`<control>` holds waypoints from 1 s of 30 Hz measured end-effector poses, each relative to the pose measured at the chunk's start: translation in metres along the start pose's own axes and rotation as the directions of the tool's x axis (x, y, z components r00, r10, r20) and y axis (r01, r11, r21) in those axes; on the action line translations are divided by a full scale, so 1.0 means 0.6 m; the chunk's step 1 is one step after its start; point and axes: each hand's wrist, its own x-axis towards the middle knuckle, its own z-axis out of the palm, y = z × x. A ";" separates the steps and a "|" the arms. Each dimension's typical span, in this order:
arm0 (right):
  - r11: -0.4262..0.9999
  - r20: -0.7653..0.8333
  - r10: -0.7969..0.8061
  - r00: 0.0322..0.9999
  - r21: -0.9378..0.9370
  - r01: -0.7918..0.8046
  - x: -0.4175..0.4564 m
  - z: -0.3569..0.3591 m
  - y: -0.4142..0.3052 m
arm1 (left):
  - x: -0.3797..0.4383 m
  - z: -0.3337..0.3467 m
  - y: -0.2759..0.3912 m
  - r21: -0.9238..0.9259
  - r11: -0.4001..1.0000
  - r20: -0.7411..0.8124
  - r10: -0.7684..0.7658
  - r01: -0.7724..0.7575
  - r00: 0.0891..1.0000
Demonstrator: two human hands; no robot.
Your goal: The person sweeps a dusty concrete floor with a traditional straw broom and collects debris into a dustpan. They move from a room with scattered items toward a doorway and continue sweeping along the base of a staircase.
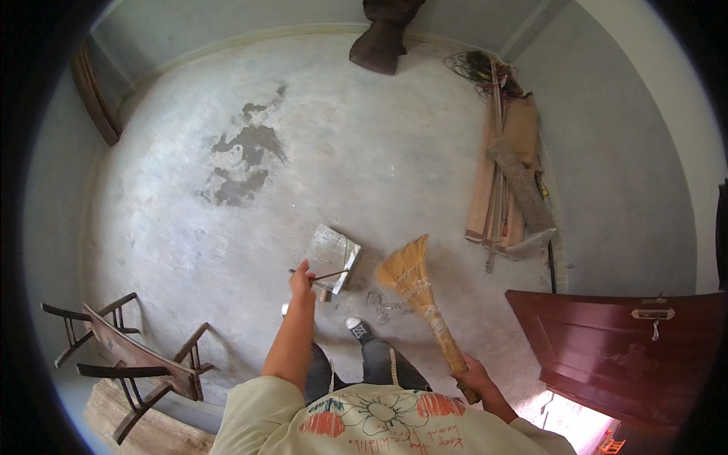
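My left hand (303,280) is closed on the thin dark handle of a metal dustpan (331,250), which hangs or rests just beyond the hand, low over the floor; whether it touches the floor I cannot tell. In my right hand (475,375) is the stick end of a straw broom (435,318), its bristles fanned out to the upper left, right of the dustpan. Between the pan and the broom, a small heap of dark and pale debris (384,305) lies on the concrete floor, close to my shoes.
Cardboard (520,131), poles and tangled wires lie along the right wall. A dark red door (614,347) stands at the lower right. Wooden furniture with dark legs (136,358) is at the lower left. Damp patches (250,153) mark the floor; a dark object (381,45) stands by the far wall.
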 end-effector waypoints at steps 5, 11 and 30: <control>0.902 -0.160 -0.251 0.955 -0.397 0.171 0.042 0.089 -0.098 | -0.058 -0.141 0.114 -0.282 0.959 0.084 0.068 -0.042 0.994; 0.932 -0.031 -0.337 0.941 -0.150 0.329 0.139 0.309 -0.349 | -0.157 -0.237 0.234 -0.015 0.987 0.100 0.163 -0.162 0.982; 0.981 -0.169 0.024 0.985 -0.184 -0.055 0.199 0.652 -0.326 | -0.057 -0.566 0.527 0.299 0.896 -0.083 0.366 -0.328 0.927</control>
